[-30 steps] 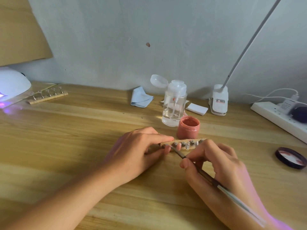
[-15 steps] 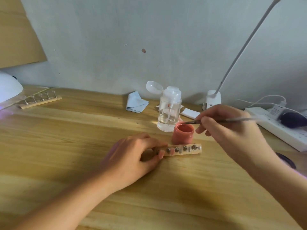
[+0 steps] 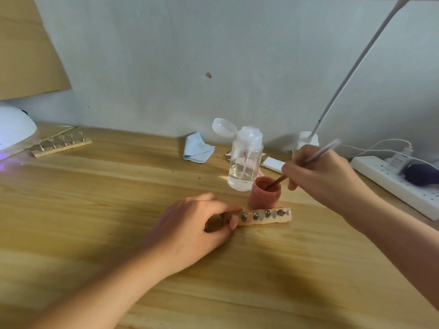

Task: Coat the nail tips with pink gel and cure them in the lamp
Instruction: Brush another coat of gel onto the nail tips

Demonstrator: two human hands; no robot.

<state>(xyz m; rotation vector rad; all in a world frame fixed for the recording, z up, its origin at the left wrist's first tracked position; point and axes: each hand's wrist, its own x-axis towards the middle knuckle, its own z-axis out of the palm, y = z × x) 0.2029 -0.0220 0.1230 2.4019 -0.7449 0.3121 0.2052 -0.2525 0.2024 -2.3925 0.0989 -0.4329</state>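
A wooden strip carrying several nail tips on metal stands lies on the table in front of an open pink gel jar. My left hand pinches the strip's left end between thumb and fingers. My right hand grips a thin brush, and its tip dips into the jar. The white curing lamp glows violet at the far left edge. A second wooden strip with stands lies beside the lamp.
A clear pump bottle with its cap flipped open stands right behind the jar. A folded blue cloth, white pads, a desk lamp's base and a white power strip line the back and right.
My right hand lifted the brush away from the nail strip, swung it back over the jar, and now has its tip inside the gel. My left hand stays on the strip.
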